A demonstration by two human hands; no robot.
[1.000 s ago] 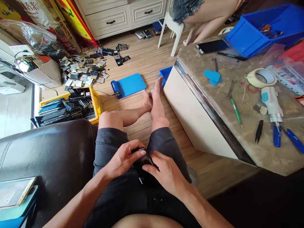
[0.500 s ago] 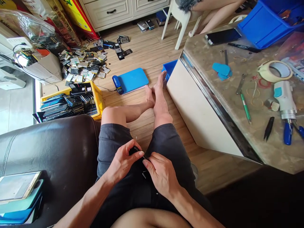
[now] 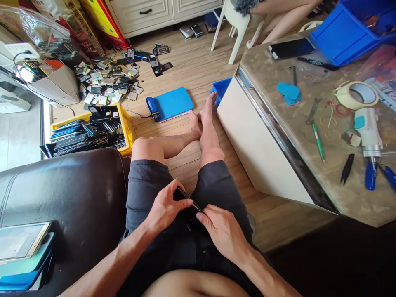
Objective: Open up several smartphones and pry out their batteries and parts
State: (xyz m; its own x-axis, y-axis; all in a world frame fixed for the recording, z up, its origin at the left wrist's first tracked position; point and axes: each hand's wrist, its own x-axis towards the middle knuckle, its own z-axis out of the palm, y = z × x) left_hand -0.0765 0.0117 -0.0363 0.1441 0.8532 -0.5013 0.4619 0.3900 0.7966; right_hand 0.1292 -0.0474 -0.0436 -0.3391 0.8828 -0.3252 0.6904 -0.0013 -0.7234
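A thin, dark phone [image 3: 198, 206] is held over my lap, seen almost edge-on, so its faces are hidden. My left hand [image 3: 165, 206] grips its far-left end, with the thumb along the near side and the fingers mostly behind. At the near-right end my right hand [image 3: 222, 227] pinches it between thumb and curled fingers. Under the hands are my dark shorts [image 3: 147, 185]. Beside me on the left, a gold-rimmed phone [image 3: 23, 241] lies on a stack of flat blue and green pieces on the brown leather seat [image 3: 83, 194].
A yellow crate [image 3: 125, 123] packed with phone parts stands ahead left, near a heap of batteries [image 3: 105, 84]. A blue scale [image 3: 173, 103] lies on the floor. The right-hand table [image 3: 278, 119] bears tape [image 3: 343, 94], tweezers [image 3: 347, 168] and a blue bin [image 3: 337, 37]. Another person's legs [image 3: 278, 24] show behind.
My hands have moved slightly apart, the right one shifting right and down. More of the phone's edge shows between them. The camera view has shifted a little.
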